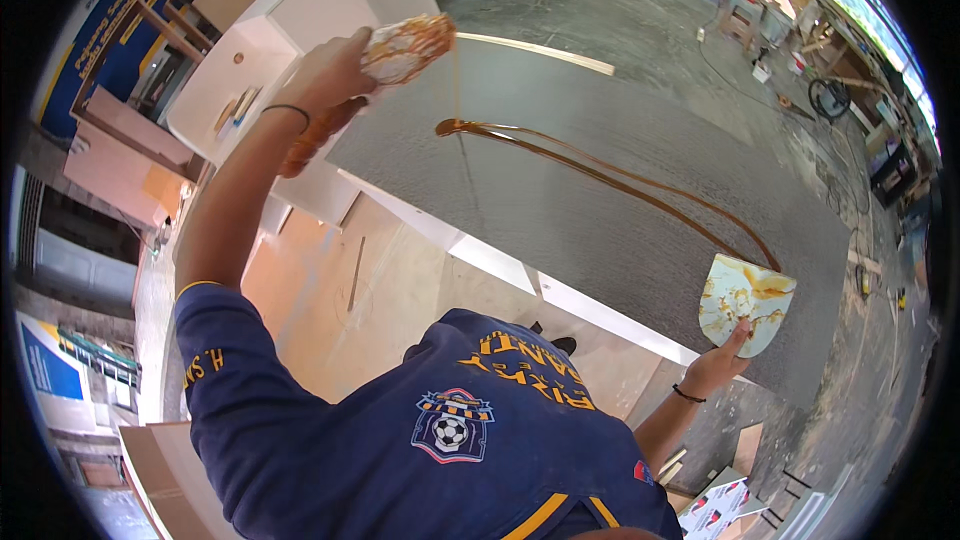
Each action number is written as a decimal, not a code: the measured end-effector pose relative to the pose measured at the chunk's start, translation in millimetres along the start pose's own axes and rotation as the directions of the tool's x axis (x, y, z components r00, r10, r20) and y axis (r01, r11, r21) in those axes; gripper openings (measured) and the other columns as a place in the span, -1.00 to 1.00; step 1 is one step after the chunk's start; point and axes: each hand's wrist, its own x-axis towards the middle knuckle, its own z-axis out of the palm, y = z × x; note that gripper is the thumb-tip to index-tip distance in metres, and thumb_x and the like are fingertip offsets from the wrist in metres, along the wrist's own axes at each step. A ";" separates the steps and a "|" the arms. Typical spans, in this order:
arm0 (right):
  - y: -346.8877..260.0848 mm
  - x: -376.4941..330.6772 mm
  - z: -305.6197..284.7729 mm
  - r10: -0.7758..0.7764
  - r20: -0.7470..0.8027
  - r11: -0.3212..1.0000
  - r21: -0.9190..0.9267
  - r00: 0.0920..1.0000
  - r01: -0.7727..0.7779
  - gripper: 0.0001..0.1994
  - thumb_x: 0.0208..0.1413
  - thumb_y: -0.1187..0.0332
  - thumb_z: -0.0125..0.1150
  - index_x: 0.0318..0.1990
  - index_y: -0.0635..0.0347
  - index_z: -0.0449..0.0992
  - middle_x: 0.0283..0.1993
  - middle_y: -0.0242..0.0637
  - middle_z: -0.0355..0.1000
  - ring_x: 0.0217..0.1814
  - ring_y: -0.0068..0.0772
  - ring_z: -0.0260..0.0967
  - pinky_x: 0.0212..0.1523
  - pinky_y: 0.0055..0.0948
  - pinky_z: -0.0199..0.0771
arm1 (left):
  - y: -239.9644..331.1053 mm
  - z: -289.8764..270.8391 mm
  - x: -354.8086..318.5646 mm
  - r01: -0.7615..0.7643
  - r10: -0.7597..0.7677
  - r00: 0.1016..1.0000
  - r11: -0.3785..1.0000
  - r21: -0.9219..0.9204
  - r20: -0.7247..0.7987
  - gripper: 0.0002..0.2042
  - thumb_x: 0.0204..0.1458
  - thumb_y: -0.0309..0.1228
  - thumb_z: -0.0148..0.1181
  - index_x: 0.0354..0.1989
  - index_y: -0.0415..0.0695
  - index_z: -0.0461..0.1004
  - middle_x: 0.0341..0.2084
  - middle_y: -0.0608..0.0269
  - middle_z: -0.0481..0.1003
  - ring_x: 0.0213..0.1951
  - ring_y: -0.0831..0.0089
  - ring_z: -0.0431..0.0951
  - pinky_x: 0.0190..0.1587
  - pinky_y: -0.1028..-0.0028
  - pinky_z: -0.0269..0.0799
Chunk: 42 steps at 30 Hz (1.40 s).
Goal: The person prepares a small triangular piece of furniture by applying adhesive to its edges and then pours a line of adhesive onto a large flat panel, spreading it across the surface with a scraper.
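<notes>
My left hand [335,65], raised at the upper left, is closed around a whitish container [408,48] smeared with orange-brown glue. Tilted over the panel, it lets a thin stream of glue [457,90] fall. Where the stream lands, a brown glue line [600,168] starts and runs in a long narrow loop to the right across the dark grey panel [560,230]. At the panel's right part, my right hand [715,365] grips a pale, rounded spreader [745,305] stained with glue, its thumb on top. The straight edge of the spreader is close to the loop's right end.
A white cabinet box [330,0] stands beyond my left arm. White edges [490,262] show beneath the panel's near side. A light wood strip [540,52] lies along the far edge. Tools and a cable coil [828,98] are on the floor at right.
</notes>
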 end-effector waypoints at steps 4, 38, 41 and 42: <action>-28.6 -15.7 15.5 0.003 0.235 1.000 0.021 0.972 -0.008 -0.58 0.18 0.28 0.13 0.02 0.53 0.36 -0.05 -0.08 0.44 -0.12 -0.40 0.42 -0.11 -0.46 0.44 | 11.6 -21.9 -28.5 -0.038 0.027 0.998 0.969 -0.246 -0.050 -0.27 -0.27 -0.26 0.36 0.14 -0.23 0.22 -0.23 -0.18 0.49 -0.14 -0.03 0.51 -0.09 0.21 0.41; -1.1 -117.4 339.6 -0.071 0.656 0.897 -0.289 0.752 0.336 -0.55 0.10 0.19 0.20 -0.03 0.46 0.43 -0.10 -0.12 0.48 -0.08 -0.38 0.41 -0.06 -0.42 0.36 | -323.2 85.9 46.1 -0.227 -0.071 0.930 0.663 -0.713 -0.362 -0.15 -0.29 -0.13 0.47 0.12 -0.37 0.16 -0.04 -0.09 0.42 -0.03 0.19 0.49 0.07 0.36 0.34; -18.0 -147.4 382.0 -0.063 0.670 0.945 -0.198 0.739 0.261 -0.53 0.10 0.18 0.21 -0.01 0.46 0.41 -0.08 -0.14 0.47 -0.07 -0.40 0.39 -0.03 -0.43 0.34 | -331.1 68.3 55.5 -0.303 0.050 0.930 0.665 -0.683 -0.365 -0.13 -0.31 -0.13 0.48 0.13 -0.36 0.17 -0.05 -0.07 0.44 -0.01 0.21 0.47 0.09 0.37 0.32; -27.2 -158.3 398.7 -0.075 0.680 0.958 -0.155 0.729 0.243 -0.52 0.10 0.18 0.22 0.00 0.46 0.41 -0.08 -0.15 0.47 -0.07 -0.41 0.39 -0.02 -0.44 0.34 | -331.3 62.7 60.7 -0.326 0.076 0.925 0.664 -0.673 -0.372 -0.13 -0.32 -0.12 0.49 0.13 -0.35 0.17 -0.06 -0.06 0.44 0.00 0.21 0.47 0.09 0.37 0.32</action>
